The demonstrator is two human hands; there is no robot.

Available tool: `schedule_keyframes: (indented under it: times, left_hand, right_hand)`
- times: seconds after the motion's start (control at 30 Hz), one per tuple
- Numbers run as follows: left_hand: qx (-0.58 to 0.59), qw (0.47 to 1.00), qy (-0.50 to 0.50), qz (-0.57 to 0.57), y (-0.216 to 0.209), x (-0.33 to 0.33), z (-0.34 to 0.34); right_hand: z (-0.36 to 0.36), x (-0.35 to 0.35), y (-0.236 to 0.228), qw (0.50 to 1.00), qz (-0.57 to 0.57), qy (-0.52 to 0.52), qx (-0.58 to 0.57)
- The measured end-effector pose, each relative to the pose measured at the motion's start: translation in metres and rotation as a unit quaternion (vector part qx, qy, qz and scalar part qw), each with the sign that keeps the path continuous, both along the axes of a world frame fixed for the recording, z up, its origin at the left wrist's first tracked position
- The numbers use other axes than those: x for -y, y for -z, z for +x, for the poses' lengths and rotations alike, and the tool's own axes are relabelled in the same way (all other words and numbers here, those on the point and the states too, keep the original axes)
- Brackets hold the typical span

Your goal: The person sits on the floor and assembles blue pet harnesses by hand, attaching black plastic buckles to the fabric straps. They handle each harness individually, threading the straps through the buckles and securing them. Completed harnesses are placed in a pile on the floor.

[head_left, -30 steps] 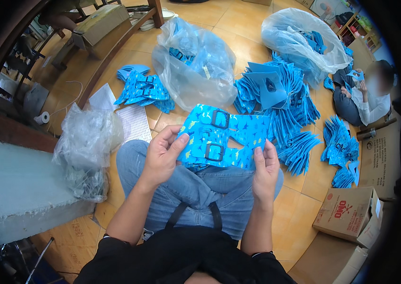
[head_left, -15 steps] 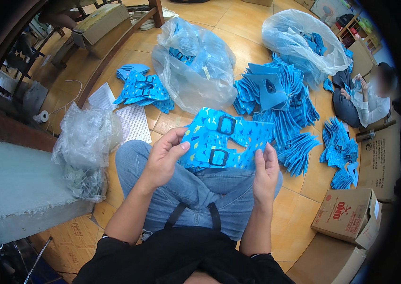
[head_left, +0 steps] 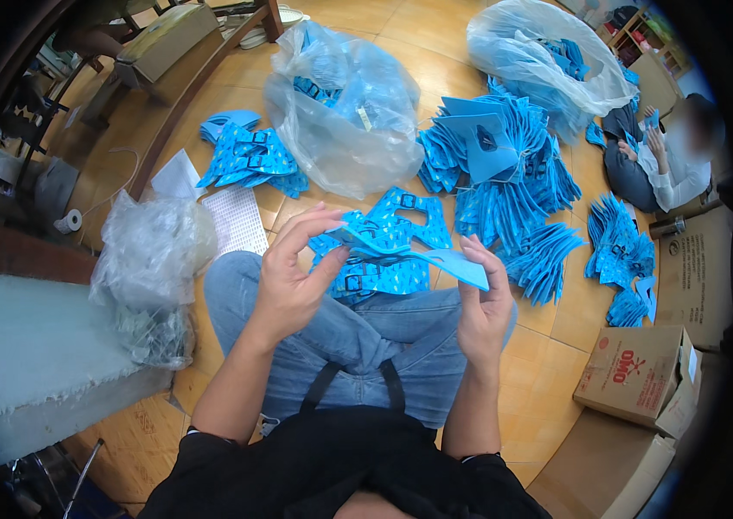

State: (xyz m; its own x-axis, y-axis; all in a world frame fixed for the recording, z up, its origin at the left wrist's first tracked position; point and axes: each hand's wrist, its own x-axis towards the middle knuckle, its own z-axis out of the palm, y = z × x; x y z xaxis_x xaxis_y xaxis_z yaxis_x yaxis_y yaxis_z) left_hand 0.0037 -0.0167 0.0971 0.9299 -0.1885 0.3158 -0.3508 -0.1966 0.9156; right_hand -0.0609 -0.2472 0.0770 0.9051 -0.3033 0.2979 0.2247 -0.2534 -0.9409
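In front of my lap, both hands hold a thin blue patterned piece (head_left: pixel 457 266), seen nearly edge-on and bent along its middle. My left hand (head_left: pixel 300 272) pinches its left end between thumb and fingers. At the other end, my right hand (head_left: pixel 482 303) grips a plain lighter blue corner. Just beyond and below it lie more blue patterned pieces (head_left: pixel 394 278) with black buckles and cut-out openings, partly covered by the held one. Further left is a small stack of similar buckled pieces (head_left: pixel 249 156).
Tied bundles of blue pieces (head_left: pixel 513 190) spread to the right. Two clear plastic bags (head_left: pixel 366 156) (head_left: pixel 591 99) stand beyond. Crumpled plastic (head_left: pixel 154 246) and a printed sheet (head_left: pixel 238 223) lie left. Cardboard boxes (head_left: pixel 634 376) are at right, near a seated person (head_left: pixel 673 173).
The blue piece has gone from facing me flat to tilted edge-on and bent. Other buckled pieces now show behind and below it. My left hand has moved slightly up.
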Motion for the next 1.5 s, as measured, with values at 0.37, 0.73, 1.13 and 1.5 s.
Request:
schedule_keyframes:
  times: [0.37, 0.73, 1.13, 1.5]
  left_hand:
    - [-0.208, 0.955, 0.037, -0.208, 0.010, -0.001, -0.005]
    - [-0.272, 0.912, 0.097, -0.292, 0.009, -0.004, -0.003]
    - [-0.274, 0.874, 0.122, -0.383, 0.016, -0.010, -0.004]
    - [-0.249, 0.912, 0.110, -0.306, 0.015, -0.008, -0.006]
  right_hand:
    - [-0.002, -0.003, 0.002, 0.977, 0.197, 0.008, -0.086]
    - [-0.005, 0.002, 0.001, 0.845, 0.496, -0.165, -0.118]
    - [-0.007, 0.004, 0.000, 0.888, 0.410, -0.176, -0.106]
    - [-0.001, -0.003, 0.002, 0.975, 0.211, -0.057, -0.036]
